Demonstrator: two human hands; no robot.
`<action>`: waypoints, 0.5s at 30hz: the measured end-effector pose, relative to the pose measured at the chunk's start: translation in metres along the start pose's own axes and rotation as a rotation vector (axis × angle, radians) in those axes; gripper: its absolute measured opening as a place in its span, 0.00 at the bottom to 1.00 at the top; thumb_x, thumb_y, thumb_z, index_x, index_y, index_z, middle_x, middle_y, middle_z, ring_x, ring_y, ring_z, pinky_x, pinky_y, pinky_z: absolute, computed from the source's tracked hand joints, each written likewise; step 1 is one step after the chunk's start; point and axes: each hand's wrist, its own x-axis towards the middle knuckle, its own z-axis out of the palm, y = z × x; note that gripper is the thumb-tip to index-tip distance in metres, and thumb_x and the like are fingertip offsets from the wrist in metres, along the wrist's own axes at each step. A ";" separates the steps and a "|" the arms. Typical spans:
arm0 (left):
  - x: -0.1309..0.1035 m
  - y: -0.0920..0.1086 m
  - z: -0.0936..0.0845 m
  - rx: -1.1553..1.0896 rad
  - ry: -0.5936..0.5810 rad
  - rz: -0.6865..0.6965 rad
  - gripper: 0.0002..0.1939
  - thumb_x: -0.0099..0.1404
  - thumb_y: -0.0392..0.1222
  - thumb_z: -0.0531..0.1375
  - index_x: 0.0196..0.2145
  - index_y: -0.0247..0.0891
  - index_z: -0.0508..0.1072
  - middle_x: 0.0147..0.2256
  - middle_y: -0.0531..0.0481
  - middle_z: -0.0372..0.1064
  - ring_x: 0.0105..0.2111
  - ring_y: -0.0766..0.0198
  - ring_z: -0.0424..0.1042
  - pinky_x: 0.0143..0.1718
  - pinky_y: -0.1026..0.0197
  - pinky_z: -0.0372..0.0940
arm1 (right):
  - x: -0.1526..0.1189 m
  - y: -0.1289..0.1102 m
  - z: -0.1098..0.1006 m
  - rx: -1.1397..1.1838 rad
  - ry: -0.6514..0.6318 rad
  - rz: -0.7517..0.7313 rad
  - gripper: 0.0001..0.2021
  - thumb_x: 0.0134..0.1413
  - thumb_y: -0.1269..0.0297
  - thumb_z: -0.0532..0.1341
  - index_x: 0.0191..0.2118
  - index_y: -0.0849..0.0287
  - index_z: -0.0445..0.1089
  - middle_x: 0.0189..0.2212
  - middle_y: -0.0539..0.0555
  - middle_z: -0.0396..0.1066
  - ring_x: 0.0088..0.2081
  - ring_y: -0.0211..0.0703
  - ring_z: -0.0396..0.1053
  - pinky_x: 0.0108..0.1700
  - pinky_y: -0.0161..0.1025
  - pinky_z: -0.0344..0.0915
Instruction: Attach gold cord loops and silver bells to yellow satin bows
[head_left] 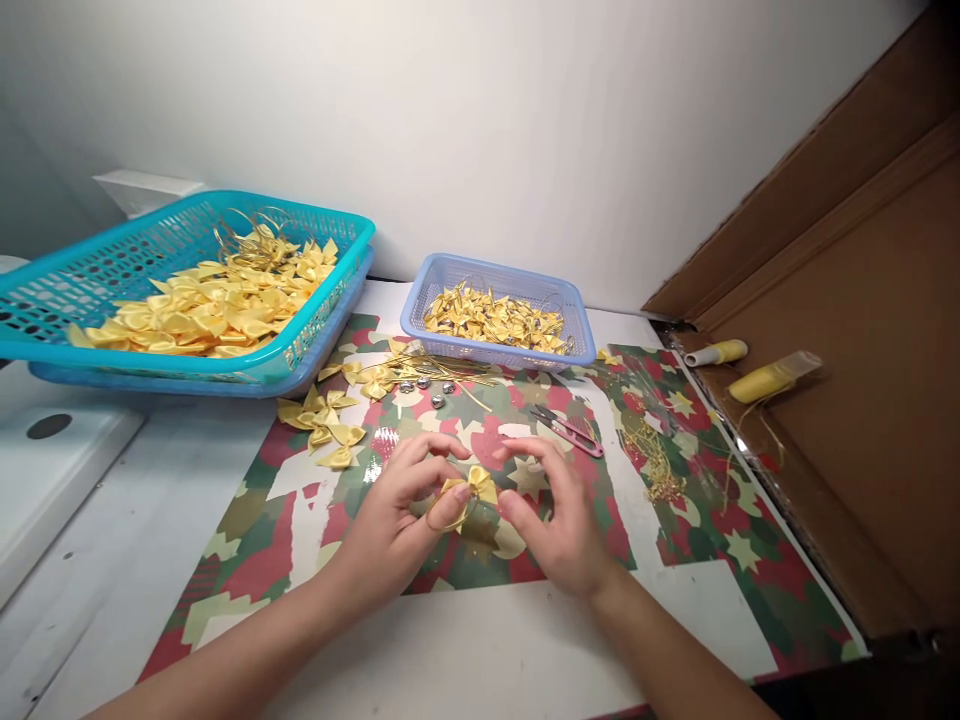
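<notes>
My left hand (pixel 409 500) pinches a yellow satin bow (pixel 480 484) between thumb and fingers, above the patterned sheet. A thin gold cord loop (pixel 442 525) hangs from the bow by my left thumb. Just right of the bow is my right hand (pixel 559 515), its thumb and index finger apart with nothing visible between them. Beyond my hands lie several small silver bells (pixel 438 400), gold cords (pixel 457 372) and loose yellow bows (pixel 322 420). Pink-handled thread snips (pixel 574 432) rest past my right hand.
A turquoise basket (pixel 352 262) of yellow bows stands at left, stacked on a blue one. A smaller lavender basket (pixel 487 350) holds bows with cords and bells. Gold cord scraps (pixel 652 460) lie at right. Two yellow thread spools (pixel 772 378) sit by the cardboard wall (pixel 847 350).
</notes>
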 end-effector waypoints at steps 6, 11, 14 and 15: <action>0.002 0.000 -0.005 0.027 0.080 -0.013 0.14 0.67 0.46 0.54 0.25 0.41 0.69 0.42 0.47 0.64 0.48 0.54 0.62 0.46 0.57 0.58 | -0.004 0.000 -0.003 0.409 -0.285 0.209 0.04 0.57 0.66 0.58 0.36 0.57 0.69 0.28 0.51 0.75 0.29 0.40 0.73 0.31 0.37 0.68; 0.001 0.000 -0.006 0.132 0.162 0.043 0.14 0.67 0.45 0.54 0.25 0.40 0.68 0.41 0.47 0.65 0.49 0.53 0.61 0.50 0.53 0.55 | -0.003 -0.011 -0.004 -0.080 -0.066 -0.405 0.05 0.50 0.71 0.59 0.31 0.57 0.73 0.29 0.53 0.75 0.30 0.43 0.69 0.36 0.44 0.62; 0.000 -0.001 -0.002 0.210 0.184 0.089 0.13 0.67 0.43 0.53 0.25 0.40 0.68 0.41 0.47 0.64 0.47 0.53 0.61 0.49 0.52 0.54 | -0.004 -0.014 0.006 -0.329 0.060 -0.558 0.11 0.50 0.74 0.60 0.40 0.58 0.74 0.26 0.51 0.73 0.29 0.41 0.63 0.34 0.42 0.56; -0.001 -0.001 0.000 0.231 0.189 0.102 0.13 0.67 0.42 0.53 0.25 0.40 0.68 0.41 0.47 0.64 0.46 0.54 0.61 0.48 0.51 0.54 | -0.004 -0.013 0.010 -0.369 0.081 -0.565 0.13 0.52 0.76 0.59 0.43 0.58 0.73 0.24 0.50 0.72 0.28 0.40 0.62 0.33 0.41 0.55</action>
